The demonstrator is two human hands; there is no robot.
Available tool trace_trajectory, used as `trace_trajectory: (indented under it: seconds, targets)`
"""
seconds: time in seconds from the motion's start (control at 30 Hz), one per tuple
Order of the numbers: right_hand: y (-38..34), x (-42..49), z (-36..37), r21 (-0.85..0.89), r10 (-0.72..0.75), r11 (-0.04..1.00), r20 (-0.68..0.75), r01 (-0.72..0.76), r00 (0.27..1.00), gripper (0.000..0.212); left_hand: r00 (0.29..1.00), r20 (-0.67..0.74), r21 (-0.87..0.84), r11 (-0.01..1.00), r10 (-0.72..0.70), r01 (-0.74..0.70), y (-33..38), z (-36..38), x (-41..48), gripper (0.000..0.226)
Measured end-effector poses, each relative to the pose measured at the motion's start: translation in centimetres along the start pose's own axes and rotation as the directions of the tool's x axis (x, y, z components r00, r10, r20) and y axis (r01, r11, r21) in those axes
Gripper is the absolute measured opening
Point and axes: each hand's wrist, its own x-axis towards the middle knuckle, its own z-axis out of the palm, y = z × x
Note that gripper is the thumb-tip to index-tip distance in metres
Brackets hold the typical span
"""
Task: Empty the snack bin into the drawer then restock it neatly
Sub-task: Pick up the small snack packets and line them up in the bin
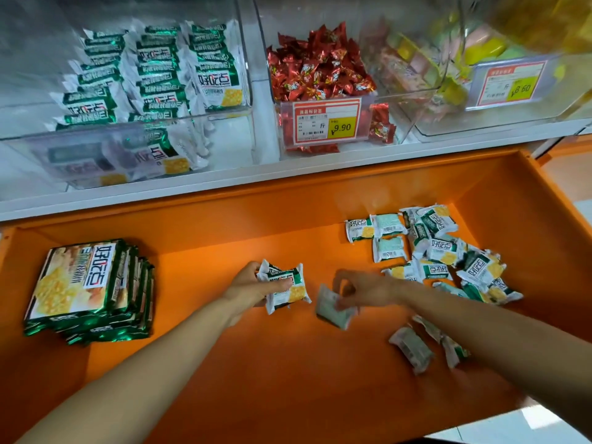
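The orange drawer (pixel 288 363) is pulled open below the shelf. My left hand (pixel 250 286) grips a small stack of green-and-white snack packets (pixel 288 288) in the drawer's middle. My right hand (pixel 362 288) pinches a single packet (pixel 333 310), blurred, just right of that stack. A loose heap of the same packets (pixel 442 251) lies at the drawer's right, and two more (pixel 413 347) lie under my right forearm. The clear snack bin (pixel 128 129) on the shelf at upper left holds rows of these packets standing neatly.
A stack of large green cracker bags (pixel 86 290) lies at the drawer's left. On the shelf, a bin of red candies (pixel 320 72) with a 9.90 price tag sits in the middle, and a bin of yellow and pink sweets (pixel 448 68) at the right.
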Motion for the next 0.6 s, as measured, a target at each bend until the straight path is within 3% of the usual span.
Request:
trace_trajectory:
  seconds: [0.1,0.2,0.27,0.33,0.43,0.5,0.6]
  targets:
    - [-3.0,-0.2,-1.6,0.222,-0.089,0.966,-0.181,0.129,0.979,0.040,0.997,-0.032,-0.016,0.997,0.072,-0.073,1.4,-0.3,-1.1,0.050]
    - [-6.8,-1.4,-2.8,0.282,-0.175,0.927,-0.255,0.246,0.951,0.059,0.985,-0.072,-0.037,0.986,0.158,-0.161,3.0,-0.6,-2.5,0.052]
    - [-8.6,-2.5,-3.0,0.285,-0.230,0.911,-0.250,0.299,0.940,0.056,0.972,-0.090,-0.038,0.974,0.218,-0.222,4.2,-1.0,-3.8,0.056]
    - [-9.8,-3.4,-3.4,0.337,-0.260,0.884,-0.219,0.323,0.940,0.036,0.965,-0.095,-0.044,0.967,0.244,-0.249,4.9,-1.5,-4.7,0.055]
    - [-10.9,-4.9,-4.1,0.415,-0.291,0.853,-0.125,0.316,0.949,0.039,0.947,-0.154,-0.058,0.955,0.281,-0.292,5.9,-2.3,-6.5,0.047]
    - [-11.6,-5.9,-4.2,0.345,-0.324,0.871,-0.131,0.350,0.937,0.036,0.944,-0.189,-0.077,0.954,0.271,-0.290,6.2,-3.0,-7.4,0.056]
    - [-12.8,-7.1,-4.3,0.151,-0.298,0.925,-0.275,0.347,0.914,0.019,0.945,-0.166,-0.044,0.955,0.282,-0.293,6.9,-3.7,-9.2,0.075]
